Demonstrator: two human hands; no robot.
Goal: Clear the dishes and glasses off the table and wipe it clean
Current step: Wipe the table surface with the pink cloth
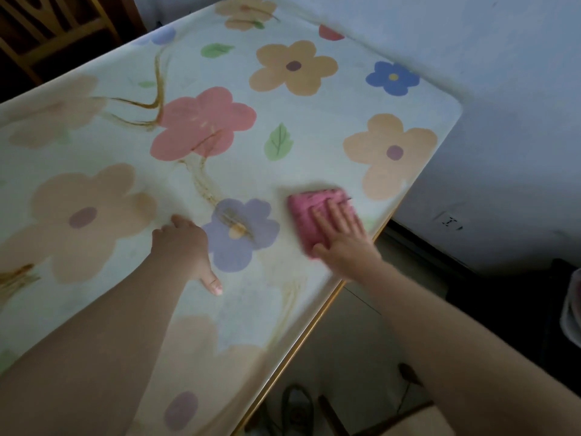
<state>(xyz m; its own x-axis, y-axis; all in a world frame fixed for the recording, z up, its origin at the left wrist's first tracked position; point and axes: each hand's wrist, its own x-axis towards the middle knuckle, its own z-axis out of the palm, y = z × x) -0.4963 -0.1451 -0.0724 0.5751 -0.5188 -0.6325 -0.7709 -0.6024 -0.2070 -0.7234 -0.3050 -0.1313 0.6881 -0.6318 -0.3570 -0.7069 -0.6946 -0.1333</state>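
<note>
The surface (314, 127) is covered with a pale cloth printed with big flowers in peach, pink and blue, and green leaves. Brown streaks (204, 184) run across it: one curls down from the pink flower (201, 124) to the lilac flower (239, 234) near the person, others fork off at the upper left, and a fainter one trails towards the near edge. A folded pink cloth (306, 212) lies flat on the surface close to its right-hand edge, just right of the lilac flower. The right hand (342, 234) lies on top of the cloth, fingers straight and slightly spread, palm pressing down; its grip is released, nothing curled round the fabric. The cloth and this hand are a little blurred. The left hand (185, 243) is planted on the surface just left of the lilac flower, well apart from the cloth, with the thumb (215, 286) stuck out towards the person and the fingertips touching the covering; its grip is released too and it holds nothing. Both forearms are bare. A gold strip (314, 322) runs along the surface's right edge, and beyond it the pale floor (345, 341) shows below. A grey-blue wall (503, 121) stands behind, with a socket (448, 220) low on it. A wooden chair back (47, 26) shows at the far left corner.
</note>
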